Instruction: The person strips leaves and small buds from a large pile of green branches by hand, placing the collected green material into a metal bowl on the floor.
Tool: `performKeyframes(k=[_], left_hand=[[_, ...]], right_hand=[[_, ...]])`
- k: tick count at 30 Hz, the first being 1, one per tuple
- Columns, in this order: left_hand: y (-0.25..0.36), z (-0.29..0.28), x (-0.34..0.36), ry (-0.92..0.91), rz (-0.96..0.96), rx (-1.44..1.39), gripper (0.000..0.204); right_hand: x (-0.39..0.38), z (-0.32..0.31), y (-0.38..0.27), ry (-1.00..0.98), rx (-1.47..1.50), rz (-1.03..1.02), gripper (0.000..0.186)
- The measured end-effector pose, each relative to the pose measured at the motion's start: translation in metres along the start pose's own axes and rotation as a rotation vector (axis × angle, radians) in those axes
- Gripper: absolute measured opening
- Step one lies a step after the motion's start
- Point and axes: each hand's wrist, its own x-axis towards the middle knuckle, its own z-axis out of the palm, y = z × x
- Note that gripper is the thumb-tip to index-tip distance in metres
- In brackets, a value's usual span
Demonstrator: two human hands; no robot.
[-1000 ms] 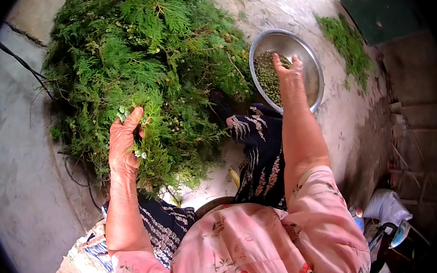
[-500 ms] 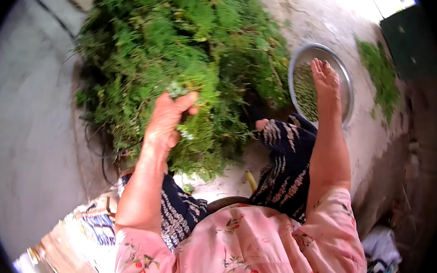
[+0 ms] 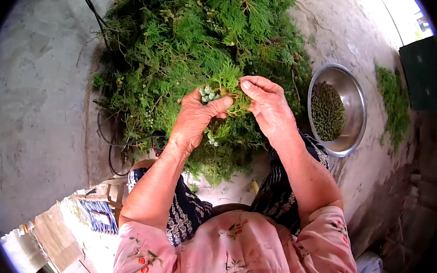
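1. A person sits over a large heap of feathery green branches (image 3: 194,47) piled on a grey concrete floor (image 3: 31,96), seen from above.
2. The left hand (image 3: 197,117) is closed around a sprig (image 3: 227,88) at the near edge of the heap, thumb pressed over it; a cluster of small pale green berries (image 3: 207,93) shows just above the thumb.
3. The right hand (image 3: 267,107) meets the left at the same sprig, fingers curled and pinching its tip, touching the greenery.
4. Judging by this, the step in hand is stripping the little berries from the sprig, with both hands working together.
5. A shiny metal bowl (image 3: 357,104) sits on the floor to the right, just beside the heap, partly filled with small dark green seeds (image 3: 327,110).
6. A next move likely calls for a firm pinch and pull with the right hand while the left steadies the stem, then a short reach right to the bowl.
7. Open room: the way from the hands to the bowl looks free, with only the person's patterned knee (image 3: 299,153) below it.
8. Bare floor lies wide to the left; a thin black cable (image 3: 106,138) curls at the heap's left edge, near the left forearm.
9. A smaller patch of green cuttings (image 3: 393,101) lies beyond the bowl, near a dark wall.
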Motion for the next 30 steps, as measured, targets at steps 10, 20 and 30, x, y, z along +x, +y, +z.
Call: performKeyframes(k=[10,20,30], left_hand=[[0.007,-0.002,-0.002,0.236,-0.015,-0.046,0.012],[0.008,0.000,-0.006,0.288,-0.158,-0.062,0.032],[0.001,-0.015,-0.001,0.056,-0.203,-0.185,0.017]], right_hand=[[0.001,0.006,0.006,-0.114,-0.192,0.000,0.021],[0.001,0.007,0.003,-0.179,-0.172,-0.054,0.014],[0.004,0.002,0.000,-0.297,0.383,0.075,0.020]])
